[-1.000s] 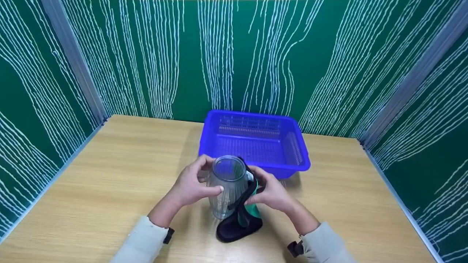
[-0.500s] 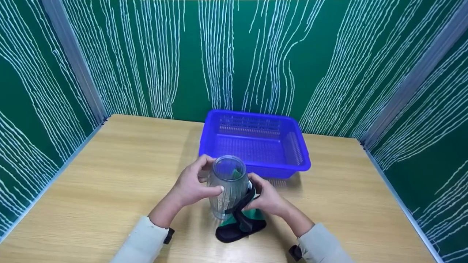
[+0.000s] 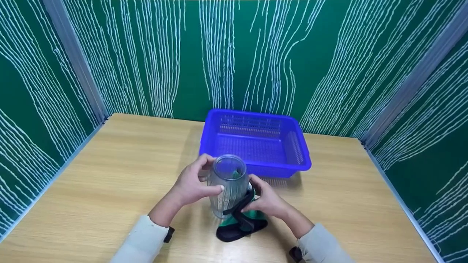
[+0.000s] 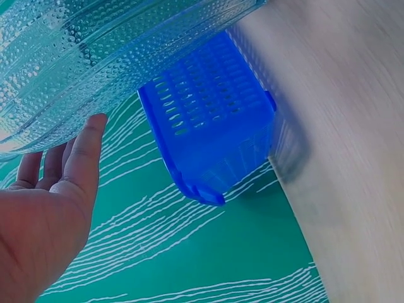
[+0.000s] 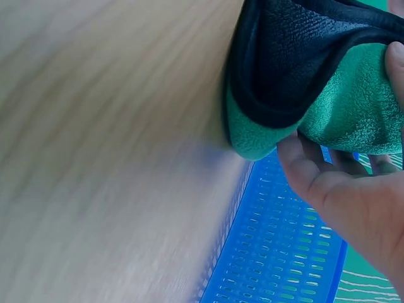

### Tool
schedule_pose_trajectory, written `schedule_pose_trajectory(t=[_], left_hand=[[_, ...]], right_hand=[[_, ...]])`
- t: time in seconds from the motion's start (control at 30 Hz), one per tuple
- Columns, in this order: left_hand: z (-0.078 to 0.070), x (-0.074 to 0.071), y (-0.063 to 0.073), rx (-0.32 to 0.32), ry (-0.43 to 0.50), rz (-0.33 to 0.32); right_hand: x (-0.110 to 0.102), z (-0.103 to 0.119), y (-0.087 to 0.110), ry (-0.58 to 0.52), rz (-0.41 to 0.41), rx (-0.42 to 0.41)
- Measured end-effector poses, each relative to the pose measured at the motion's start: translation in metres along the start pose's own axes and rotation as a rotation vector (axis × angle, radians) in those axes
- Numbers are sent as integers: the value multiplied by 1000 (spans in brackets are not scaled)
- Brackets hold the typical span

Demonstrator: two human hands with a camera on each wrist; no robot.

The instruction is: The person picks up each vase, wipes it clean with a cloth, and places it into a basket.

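Note:
A clear, ribbed glass jar [image 3: 227, 191] with a wide open mouth stands upright near the middle of the table. My left hand [image 3: 193, 182] grips its left side, thumb in front and fingers behind; the left wrist view shows fingertips against the textured glass [image 4: 113, 63]. On the jar's right, my right hand [image 3: 270, 199] holds a cloth [image 3: 234, 233], green on one face and dark with black edging on the other. The cloth presses along the jar's side, and its lower end drapes onto the table. Thick, towel-like pile [image 5: 360, 101] shows in the right wrist view.
Just behind the jar sits a blue perforated plastic basket [image 3: 298, 166], its front rim close to both hands. The wooden table [image 3: 109, 175] is enclosed by green walls [image 3: 190, 73] with white wavy lines.
My right hand has slid a little down the jar with the cloth. More green now shows at the cloth's lower end and through the glass. The left hand stays in place.

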State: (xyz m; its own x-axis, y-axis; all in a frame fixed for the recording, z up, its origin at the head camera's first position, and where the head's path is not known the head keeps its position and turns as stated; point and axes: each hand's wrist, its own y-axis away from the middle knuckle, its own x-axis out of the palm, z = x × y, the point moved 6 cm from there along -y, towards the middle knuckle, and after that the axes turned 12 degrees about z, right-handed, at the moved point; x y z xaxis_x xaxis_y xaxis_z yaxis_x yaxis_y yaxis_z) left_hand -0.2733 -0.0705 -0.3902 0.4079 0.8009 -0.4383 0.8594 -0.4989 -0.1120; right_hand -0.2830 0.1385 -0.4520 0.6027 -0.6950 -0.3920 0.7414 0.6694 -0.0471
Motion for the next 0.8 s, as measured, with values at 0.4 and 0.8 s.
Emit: schedule_pose_trajectory(t=[0.4,0.8], left_hand=[[-3,-3,-2,8,0,7],[-6,1,-1,44,-15,-2]], right_hand=[[2,-4,-4,60,-12,24],[6,-5,-3,222,-67,58]])
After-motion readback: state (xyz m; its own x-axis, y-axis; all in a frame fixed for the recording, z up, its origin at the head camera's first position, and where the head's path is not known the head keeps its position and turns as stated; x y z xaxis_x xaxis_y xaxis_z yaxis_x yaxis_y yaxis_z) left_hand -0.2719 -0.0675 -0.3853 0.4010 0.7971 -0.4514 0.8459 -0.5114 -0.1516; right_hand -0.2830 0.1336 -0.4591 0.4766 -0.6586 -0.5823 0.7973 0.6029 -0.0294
